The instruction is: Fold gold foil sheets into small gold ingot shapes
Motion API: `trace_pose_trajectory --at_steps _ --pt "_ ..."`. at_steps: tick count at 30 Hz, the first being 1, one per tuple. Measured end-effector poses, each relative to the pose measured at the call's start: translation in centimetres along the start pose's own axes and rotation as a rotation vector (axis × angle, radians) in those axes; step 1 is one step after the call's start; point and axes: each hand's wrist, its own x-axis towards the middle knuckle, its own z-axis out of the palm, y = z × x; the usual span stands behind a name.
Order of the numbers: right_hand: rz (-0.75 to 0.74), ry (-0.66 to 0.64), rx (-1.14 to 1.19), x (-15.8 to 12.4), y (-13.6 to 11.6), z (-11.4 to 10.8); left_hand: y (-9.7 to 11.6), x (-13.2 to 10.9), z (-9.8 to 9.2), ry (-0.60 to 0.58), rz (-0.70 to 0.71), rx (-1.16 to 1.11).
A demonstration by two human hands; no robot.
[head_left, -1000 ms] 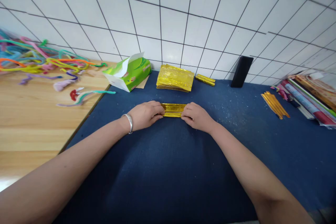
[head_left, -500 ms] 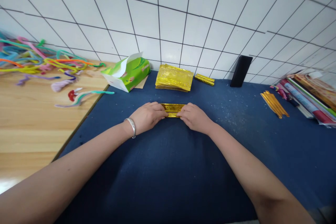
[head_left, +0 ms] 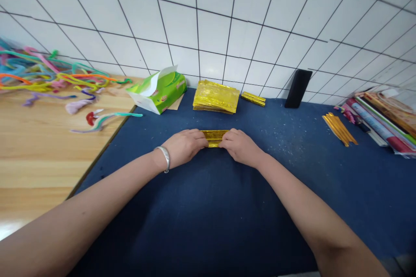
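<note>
A narrow folded strip of gold foil paper (head_left: 214,137) lies on the dark blue cloth (head_left: 227,207) in front of me. My left hand (head_left: 184,146), with a silver bangle on the wrist, pinches the strip's left end with curled fingers. My right hand (head_left: 239,146) pinches its right end the same way. Only a short middle part of the strip shows between the two hands. Behind it lies a stack of gold foil sheets (head_left: 216,95).
A green tissue box (head_left: 159,89) stands left of the stack, and small folded gold pieces (head_left: 253,98) lie to its right. A black phone (head_left: 298,88) leans on the tiled wall. Gold sticks (head_left: 339,128), paper rolls (head_left: 383,121), and coloured pipe cleaners (head_left: 55,80) on wood.
Both hands have slid toward each other along the gold strip, so less of it shows between them than a second ago.
</note>
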Motion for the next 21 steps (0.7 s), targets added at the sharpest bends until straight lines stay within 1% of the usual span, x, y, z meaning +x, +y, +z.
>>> trace_pose_trajectory --at_steps 3,6,8,11,14,17,21 --pt "-0.005 -0.029 -0.026 0.0 -0.2 -0.6 0.7 0.0 -0.8 -0.088 -0.005 0.046" --pt "-0.001 -0.051 0.042 -0.2 0.1 -1.0 0.9 -0.1 -1.2 -0.124 -0.017 0.039" --pt "0.008 -0.048 0.108 -0.3 0.6 -1.1 0.4 -0.2 -1.3 -0.123 -0.018 -0.012" --pt "0.004 -0.021 0.206 -0.5 1.1 -1.1 -1.0 -0.3 -1.1 -0.106 0.0 -0.142" --pt "-0.012 -0.003 0.314 -0.6 1.5 -1.2 -2.0 -0.4 -1.1 -0.116 0.021 -0.262" --pt "0.004 -0.003 0.382 -0.7 1.7 -1.3 -2.3 -0.5 -1.2 -0.118 0.022 -0.328" --pt "0.061 0.018 0.417 -0.8 1.8 -1.5 -2.2 -0.5 -1.3 -0.088 0.006 -0.363"
